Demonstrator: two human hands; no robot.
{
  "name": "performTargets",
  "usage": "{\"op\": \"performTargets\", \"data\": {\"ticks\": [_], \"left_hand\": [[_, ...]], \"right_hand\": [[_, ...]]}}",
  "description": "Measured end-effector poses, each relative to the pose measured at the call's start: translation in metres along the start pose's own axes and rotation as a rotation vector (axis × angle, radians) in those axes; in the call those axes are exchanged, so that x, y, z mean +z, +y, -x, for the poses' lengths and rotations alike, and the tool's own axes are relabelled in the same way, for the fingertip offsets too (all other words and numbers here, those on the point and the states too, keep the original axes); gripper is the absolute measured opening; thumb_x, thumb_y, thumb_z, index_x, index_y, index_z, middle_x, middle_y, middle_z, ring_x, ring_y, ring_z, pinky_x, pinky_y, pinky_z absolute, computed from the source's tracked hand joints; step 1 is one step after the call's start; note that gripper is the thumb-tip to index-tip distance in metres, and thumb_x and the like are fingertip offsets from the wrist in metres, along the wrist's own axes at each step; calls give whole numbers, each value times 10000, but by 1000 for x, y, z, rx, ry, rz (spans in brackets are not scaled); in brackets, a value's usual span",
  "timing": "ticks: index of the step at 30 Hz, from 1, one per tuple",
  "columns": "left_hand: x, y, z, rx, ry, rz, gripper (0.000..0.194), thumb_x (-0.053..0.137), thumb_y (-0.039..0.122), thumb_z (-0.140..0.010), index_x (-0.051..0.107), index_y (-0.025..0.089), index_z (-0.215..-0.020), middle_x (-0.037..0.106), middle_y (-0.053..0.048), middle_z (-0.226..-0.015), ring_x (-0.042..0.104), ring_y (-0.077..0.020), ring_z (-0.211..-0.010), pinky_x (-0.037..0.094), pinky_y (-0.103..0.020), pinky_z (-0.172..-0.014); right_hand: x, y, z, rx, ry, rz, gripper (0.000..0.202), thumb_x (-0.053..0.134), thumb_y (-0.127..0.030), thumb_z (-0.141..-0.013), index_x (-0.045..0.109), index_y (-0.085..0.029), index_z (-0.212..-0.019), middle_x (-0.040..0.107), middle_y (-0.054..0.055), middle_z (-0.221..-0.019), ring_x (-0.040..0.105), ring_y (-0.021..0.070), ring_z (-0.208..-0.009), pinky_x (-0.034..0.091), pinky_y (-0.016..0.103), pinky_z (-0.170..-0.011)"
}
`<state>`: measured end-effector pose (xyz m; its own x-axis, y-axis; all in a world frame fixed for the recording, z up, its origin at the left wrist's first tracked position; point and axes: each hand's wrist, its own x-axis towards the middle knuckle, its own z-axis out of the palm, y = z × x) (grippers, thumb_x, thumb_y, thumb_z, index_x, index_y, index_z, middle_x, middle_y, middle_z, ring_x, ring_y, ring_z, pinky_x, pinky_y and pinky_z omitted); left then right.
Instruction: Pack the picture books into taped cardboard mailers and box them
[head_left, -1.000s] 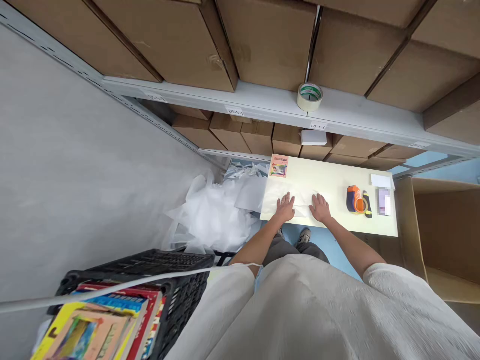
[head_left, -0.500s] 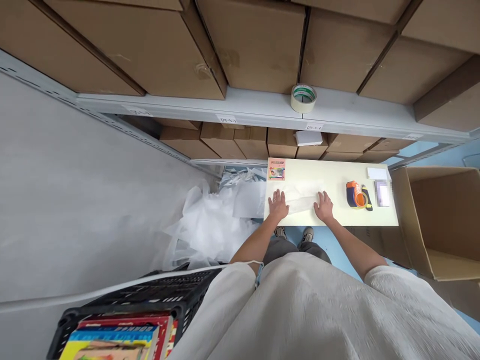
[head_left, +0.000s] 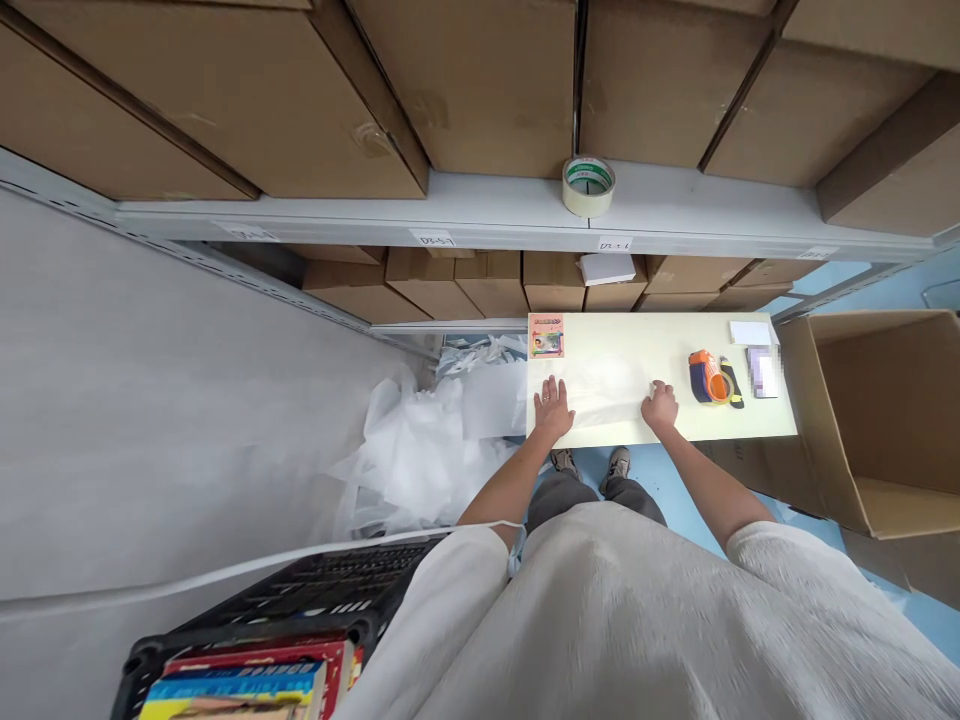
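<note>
A translucent white sheet [head_left: 606, 392], thin and faint against the pale tabletop [head_left: 637, 338], lies between my two hands. My left hand [head_left: 553, 408] rests flat at its left end with the fingers spread. At the other end, my right hand [head_left: 660, 408] has its fingers curled in and closed on the sheet's edge. A small pink picture book [head_left: 546, 336] lies at the table's back left corner. To the right of my right hand sit an orange and dark blue tape dispenser [head_left: 707, 378] and a black and yellow utility knife [head_left: 732, 382].
Loose white sheets [head_left: 412, 450] heap up left of the table. A black crate [head_left: 300, 590] holds books [head_left: 247, 690]. An open carton [head_left: 892, 400] stands at right. Above, a shelf [head_left: 495, 205] bears cartons and a tape roll [head_left: 589, 187]. White papers [head_left: 750, 332] lie at the table's back right.
My right hand has moved a little to the right and its fingers have closed from lying spread. My left hand stays flat in about the same place. The view has shifted slightly.
</note>
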<state>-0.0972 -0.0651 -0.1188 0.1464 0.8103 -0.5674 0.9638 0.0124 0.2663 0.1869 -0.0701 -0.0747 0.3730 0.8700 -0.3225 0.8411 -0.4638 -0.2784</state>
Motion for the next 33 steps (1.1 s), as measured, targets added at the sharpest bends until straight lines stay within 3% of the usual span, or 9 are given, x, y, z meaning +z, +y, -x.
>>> {"op": "performTargets", "data": {"ticks": [3, 6, 8, 12, 15, 19, 24, 29, 33], "left_hand": [[0, -2, 1, 7, -5, -14, 960, 578, 430, -995, 80, 164, -1772, -103, -142, -1837, -58, -351, -1706, 99, -575, -1367], [0, -5, 3, 29, 17, -16, 973, 594, 453, -988, 88, 173, -1772, -95, -148, -1838, -49, -356, -1707, 85, -580, -1366], [-1, -8, 6, 53, 24, -21, 992, 611, 477, -980, 89, 186, -1773, -83, -151, -1840, -40, -361, -1707, 69, -587, -1364], [-6, -15, 14, 77, 27, -34, 1022, 660, 510, -949, 138, 191, -1768, -50, -159, -1844, -7, -396, -1704, 75, -603, -1358], [-14, -21, 19, 88, 78, -20, 930, 632, 496, -971, 223, 198, -1752, 46, -153, -1848, 90, -402, -1695, 122, -584, -1357], [-20, -30, 21, 104, 118, -16, 844, 597, 411, -990, 271, 187, -1736, 181, -162, -1827, 210, -370, -1669, 197, -519, -1346], [-12, -37, 19, 131, 123, -3, 938, 636, 383, -965, 162, 244, -1763, 175, -133, -1833, 182, -368, -1679, 178, -521, -1351], [-6, -38, 19, 140, 142, 1, 935, 680, 390, -973, 191, 259, -1759, 183, -133, -1831, 203, -362, -1675, 184, -517, -1350], [-5, -39, 21, 139, 157, 10, 915, 689, 386, -979, 220, 254, -1753, 199, -137, -1826, 222, -358, -1669, 203, -523, -1344]], "right_hand": [[4, -10, 11, -229, 41, 129, 463, 477, -208, -975, 600, -174, -1420, 543, 207, -1448, 506, 371, -1318, 408, 500, -1099], [14, -24, 21, -463, -124, 176, 478, 521, -294, -995, 578, -196, -1460, 521, 190, -1497, 479, 358, -1331, 404, 487, -1115], [21, -31, 27, -502, -203, 214, 525, 576, -306, -966, 558, -219, -1484, 482, 175, -1561, 447, 365, -1363, 399, 494, -1127], [27, -45, 29, -389, -207, 255, 545, 562, -175, -901, 581, -222, -1444, 486, 170, -1553, 454, 360, -1356, 396, 505, -1128], [30, -67, 21, -333, -177, 191, 486, 535, -174, -916, 613, -202, -1395, 533, 182, -1480, 494, 351, -1323, 419, 495, -1115], [41, -120, -6, -301, -187, -42, 394, 554, -262, -952, 651, -211, -1330, 609, 158, -1390, 581, 311, -1243, 489, 415, -1055], [67, -194, -43, -92, -271, -333, 326, 618, -338, -949, 665, -207, -1244, 717, 80, -1171, 671, 239, -1063, 529, 336, -955], [92, -235, -50, 102, -190, -363, 497, 748, -497, -880, 615, -214, -1266, 642, 156, -1322, 598, 330, -1238, 510, 462, -1024], [108, -249, -44, 156, -127, -302, 473, 712, -470, -906, 550, -227, -1278, 508, 216, -1477, 445, 409, -1411, 428, 638, -1104]]}}
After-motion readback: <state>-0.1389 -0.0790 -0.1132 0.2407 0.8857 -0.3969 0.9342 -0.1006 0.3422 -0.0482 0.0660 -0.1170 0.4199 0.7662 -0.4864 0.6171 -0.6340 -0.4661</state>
